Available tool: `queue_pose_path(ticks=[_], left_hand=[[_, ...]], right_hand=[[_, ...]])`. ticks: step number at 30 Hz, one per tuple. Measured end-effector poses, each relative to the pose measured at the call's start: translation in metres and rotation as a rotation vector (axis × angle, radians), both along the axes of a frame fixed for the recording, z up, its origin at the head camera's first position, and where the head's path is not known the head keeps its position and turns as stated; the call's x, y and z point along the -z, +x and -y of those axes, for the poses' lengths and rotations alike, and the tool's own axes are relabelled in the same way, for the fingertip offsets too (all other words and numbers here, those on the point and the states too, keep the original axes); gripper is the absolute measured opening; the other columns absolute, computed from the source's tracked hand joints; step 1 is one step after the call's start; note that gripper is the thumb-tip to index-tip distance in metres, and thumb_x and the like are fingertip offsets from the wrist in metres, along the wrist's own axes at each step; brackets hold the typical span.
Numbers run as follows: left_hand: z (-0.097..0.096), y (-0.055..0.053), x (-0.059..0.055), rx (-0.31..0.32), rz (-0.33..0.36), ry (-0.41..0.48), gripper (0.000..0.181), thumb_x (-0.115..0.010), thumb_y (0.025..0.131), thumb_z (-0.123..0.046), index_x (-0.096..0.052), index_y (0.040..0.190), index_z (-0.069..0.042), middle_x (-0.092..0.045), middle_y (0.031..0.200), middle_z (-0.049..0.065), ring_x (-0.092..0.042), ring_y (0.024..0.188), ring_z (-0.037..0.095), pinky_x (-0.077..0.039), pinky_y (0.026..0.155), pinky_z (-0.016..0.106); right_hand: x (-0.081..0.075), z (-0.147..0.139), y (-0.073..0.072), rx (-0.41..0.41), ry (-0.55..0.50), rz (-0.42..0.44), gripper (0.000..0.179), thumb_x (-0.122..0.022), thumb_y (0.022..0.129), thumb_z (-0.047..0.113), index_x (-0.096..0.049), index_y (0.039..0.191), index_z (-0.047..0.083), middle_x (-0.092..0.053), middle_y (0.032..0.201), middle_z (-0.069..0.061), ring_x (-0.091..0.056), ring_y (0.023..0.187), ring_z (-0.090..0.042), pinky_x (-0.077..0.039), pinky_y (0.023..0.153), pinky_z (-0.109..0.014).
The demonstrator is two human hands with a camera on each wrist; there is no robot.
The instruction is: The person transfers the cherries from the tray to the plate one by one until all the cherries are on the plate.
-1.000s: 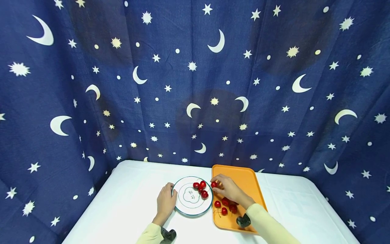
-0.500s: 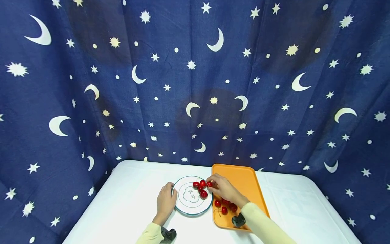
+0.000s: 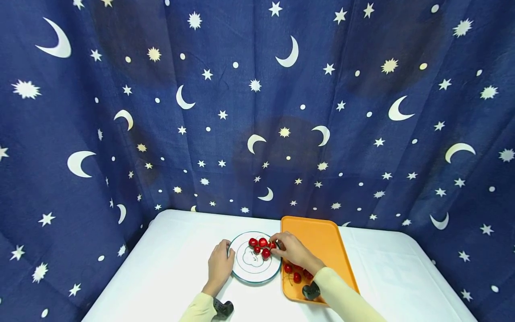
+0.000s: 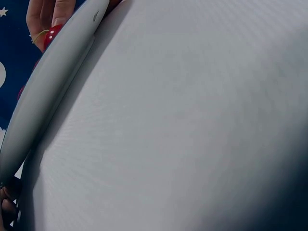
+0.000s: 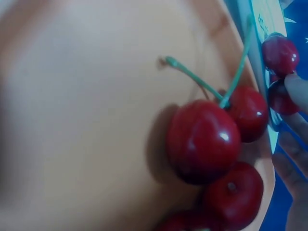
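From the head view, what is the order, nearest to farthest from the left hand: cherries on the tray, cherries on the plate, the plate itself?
1. Plate: the left hand holds its left rim.
2. Plate cherries: toward its far right part.
3. Tray cherries: on the orange tray, right of the plate.

sleeves [image 3: 346, 295]: plain, pale yellow | wrist-worn devices [image 3: 222, 309]: black, rounded ends

Behind our white-covered counter [image 3: 177, 259] we've got a navy curtain [image 3: 257, 107], all pale crescent moons, stars and dots, with soft vertical folds. The counter's far corners look nicely rounded, btw.
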State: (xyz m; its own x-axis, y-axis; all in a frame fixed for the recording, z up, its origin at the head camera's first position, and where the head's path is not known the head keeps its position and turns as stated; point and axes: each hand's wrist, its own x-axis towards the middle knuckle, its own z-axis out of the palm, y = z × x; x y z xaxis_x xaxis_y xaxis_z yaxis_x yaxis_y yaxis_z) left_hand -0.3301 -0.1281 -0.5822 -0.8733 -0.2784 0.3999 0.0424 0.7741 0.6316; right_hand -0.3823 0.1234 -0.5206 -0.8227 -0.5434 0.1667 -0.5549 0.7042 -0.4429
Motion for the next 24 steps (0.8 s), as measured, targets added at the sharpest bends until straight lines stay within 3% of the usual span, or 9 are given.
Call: queue_pose_path(ticks=[7,14,21,24], left_hand=[[-0.001,0.001,-0.001,0.004,0.003,-0.012,0.019,-0.062,0.094,-0.014,-0.066,0.11,-0.004,-0.073,0.098,0.011,-0.068,0.092,0.026,-0.058,0.082,0.045],[0.0,0.0,0.0,0.005,0.008,-0.014,0.019,-0.063,0.094,-0.014,-0.066,0.11,-0.004,-0.072,0.096,0.01,-0.068,0.091,0.025,-0.057,0.082,0.044],[-0.001,0.0,0.001,0.001,0.012,-0.012,0.018,-0.062,0.094,-0.013,-0.066,0.109,-0.004,-0.072,0.096,0.009,-0.067,0.09,0.024,-0.057,0.082,0.043],[-0.001,0.0,0.0,0.003,0.012,-0.011,0.018,-0.062,0.094,-0.013,-0.066,0.11,-0.004,-0.072,0.096,0.01,-0.067,0.09,0.024,-0.057,0.082,0.044]], right_hand=[[0.002,0.0,0.002,0.035,0.04,-0.016,0.032,-0.074,0.094,0.037,-0.069,0.122,0.021,-0.068,0.112,0.003,-0.048,0.095,-0.01,-0.047,0.079,-0.029],[-0.001,-0.002,0.005,0.025,0.031,0.0,0.037,-0.073,0.094,0.037,-0.067,0.126,0.019,-0.067,0.111,0.0,-0.05,0.094,-0.012,-0.045,0.076,-0.026],[-0.004,-0.016,0.002,0.028,-0.015,0.047,0.033,-0.068,0.099,0.031,-0.065,0.126,0.013,-0.066,0.121,-0.003,-0.058,0.106,-0.014,-0.056,0.095,-0.04],[-0.008,-0.024,0.002,0.034,-0.005,0.065,0.033,-0.066,0.1,0.032,-0.064,0.127,0.013,-0.067,0.118,-0.002,-0.059,0.106,-0.014,-0.056,0.095,-0.041]])
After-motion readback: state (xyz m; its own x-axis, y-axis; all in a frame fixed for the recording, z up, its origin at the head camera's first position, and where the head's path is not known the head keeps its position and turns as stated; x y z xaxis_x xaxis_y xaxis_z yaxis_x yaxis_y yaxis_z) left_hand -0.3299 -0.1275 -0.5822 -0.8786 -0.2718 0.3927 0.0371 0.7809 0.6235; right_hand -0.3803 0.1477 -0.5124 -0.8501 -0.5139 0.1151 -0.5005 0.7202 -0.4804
